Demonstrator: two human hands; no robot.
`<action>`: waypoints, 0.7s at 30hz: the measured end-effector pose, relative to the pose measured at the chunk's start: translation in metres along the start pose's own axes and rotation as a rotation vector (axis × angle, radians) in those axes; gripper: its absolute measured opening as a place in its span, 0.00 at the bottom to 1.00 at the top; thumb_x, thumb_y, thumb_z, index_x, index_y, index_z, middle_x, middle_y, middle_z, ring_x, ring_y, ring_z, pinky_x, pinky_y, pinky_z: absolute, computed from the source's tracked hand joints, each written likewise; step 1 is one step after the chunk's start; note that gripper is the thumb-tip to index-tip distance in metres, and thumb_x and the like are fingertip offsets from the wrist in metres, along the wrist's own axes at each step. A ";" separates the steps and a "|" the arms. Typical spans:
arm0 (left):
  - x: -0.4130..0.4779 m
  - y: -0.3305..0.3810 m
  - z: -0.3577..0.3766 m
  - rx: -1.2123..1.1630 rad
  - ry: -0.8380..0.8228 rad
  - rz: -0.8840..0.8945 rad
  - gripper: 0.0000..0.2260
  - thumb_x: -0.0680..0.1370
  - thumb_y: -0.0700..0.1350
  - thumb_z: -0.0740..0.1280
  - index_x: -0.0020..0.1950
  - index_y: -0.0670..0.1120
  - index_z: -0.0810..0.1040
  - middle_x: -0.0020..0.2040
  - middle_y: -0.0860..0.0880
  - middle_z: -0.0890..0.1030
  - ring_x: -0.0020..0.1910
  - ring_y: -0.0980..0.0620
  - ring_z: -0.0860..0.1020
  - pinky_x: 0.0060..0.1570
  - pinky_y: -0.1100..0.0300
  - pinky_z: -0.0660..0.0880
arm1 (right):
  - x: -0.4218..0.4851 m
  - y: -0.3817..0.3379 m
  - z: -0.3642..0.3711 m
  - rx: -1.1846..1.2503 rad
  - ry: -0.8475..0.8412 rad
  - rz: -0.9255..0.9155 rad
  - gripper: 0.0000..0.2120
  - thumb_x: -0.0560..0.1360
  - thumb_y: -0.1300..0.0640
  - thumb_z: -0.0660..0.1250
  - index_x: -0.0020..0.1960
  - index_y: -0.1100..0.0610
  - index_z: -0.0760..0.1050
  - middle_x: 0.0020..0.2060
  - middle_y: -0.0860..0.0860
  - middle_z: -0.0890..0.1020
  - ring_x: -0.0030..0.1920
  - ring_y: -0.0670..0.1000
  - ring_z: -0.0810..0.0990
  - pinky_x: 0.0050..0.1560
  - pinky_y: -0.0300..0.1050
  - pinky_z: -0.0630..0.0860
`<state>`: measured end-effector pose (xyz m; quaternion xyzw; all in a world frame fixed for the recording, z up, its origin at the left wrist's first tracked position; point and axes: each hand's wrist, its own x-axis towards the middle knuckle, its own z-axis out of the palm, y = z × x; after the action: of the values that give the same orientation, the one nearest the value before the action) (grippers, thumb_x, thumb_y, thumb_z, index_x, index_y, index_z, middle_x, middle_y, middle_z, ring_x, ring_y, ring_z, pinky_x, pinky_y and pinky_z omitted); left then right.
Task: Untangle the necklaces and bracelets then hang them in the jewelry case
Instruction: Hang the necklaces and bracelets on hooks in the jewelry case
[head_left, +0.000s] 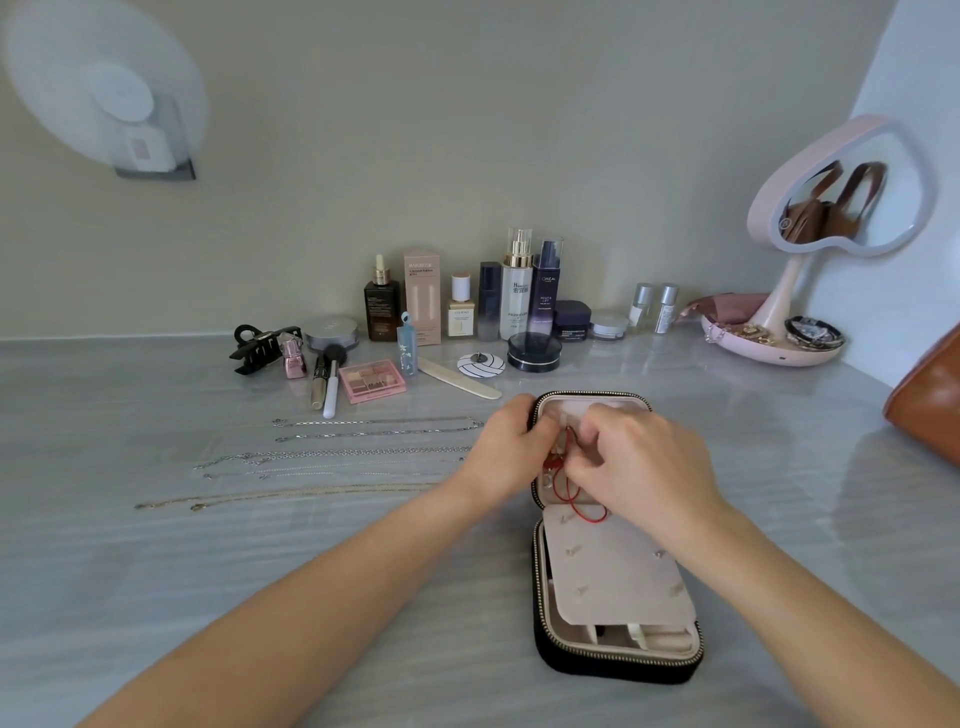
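A black zip-around jewelry case lies open on the grey table, its hinge running from nine to three o'clock. The far half shows a pale lining. The near half is covered by a beige flap studded with small pegs.

Both hands meet over the far half. The left hand comes in from eight o'clock with its fingers curled over the case's left rim, its grip narrow and pinching the top of a red cord. The right hand comes in from four o'clock, its grip also narrow, with the fingertips pinched on the same cord. The cord hangs in a loop down to the hinge and onto the top edge of the flap.

At nine o'clock from the case, well apart from it, several silver chains lie stretched out in near-parallel lines. A gold chain lies nearest the person.

At twelve o'clock a row of cosmetic bottles stands against the wall, with an eyeshadow palette and a black hair claw towards eleven. A pink heart-shaped mirror stands at two o'clock, and a brown bag sits at three.
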<state>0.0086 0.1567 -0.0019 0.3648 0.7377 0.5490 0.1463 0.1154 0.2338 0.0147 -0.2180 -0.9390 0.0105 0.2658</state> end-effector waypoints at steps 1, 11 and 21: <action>0.001 0.002 -0.004 -0.015 -0.052 -0.011 0.09 0.79 0.43 0.58 0.38 0.48 0.67 0.32 0.52 0.69 0.32 0.53 0.68 0.30 0.65 0.67 | 0.001 0.001 -0.002 0.037 0.001 0.024 0.06 0.70 0.47 0.63 0.42 0.50 0.72 0.39 0.47 0.78 0.44 0.54 0.79 0.36 0.42 0.66; -0.010 0.016 -0.045 0.100 -0.408 -0.162 0.15 0.77 0.47 0.62 0.63 0.46 0.69 0.53 0.48 0.78 0.43 0.54 0.78 0.41 0.61 0.75 | 0.004 -0.008 -0.017 0.205 -0.011 0.068 0.05 0.71 0.50 0.64 0.36 0.48 0.72 0.24 0.44 0.73 0.35 0.51 0.75 0.33 0.42 0.67; -0.037 -0.016 -0.108 0.326 -0.259 -0.040 0.04 0.75 0.41 0.66 0.48 0.45 0.80 0.41 0.50 0.79 0.35 0.58 0.75 0.35 0.64 0.72 | 0.023 -0.067 -0.003 0.283 -0.301 -0.073 0.09 0.71 0.48 0.67 0.32 0.46 0.72 0.25 0.42 0.73 0.32 0.43 0.71 0.38 0.41 0.71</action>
<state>-0.0387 0.0528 0.0152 0.4364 0.7988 0.3681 0.1897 0.0721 0.1826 0.0379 -0.1405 -0.9645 0.1652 0.1505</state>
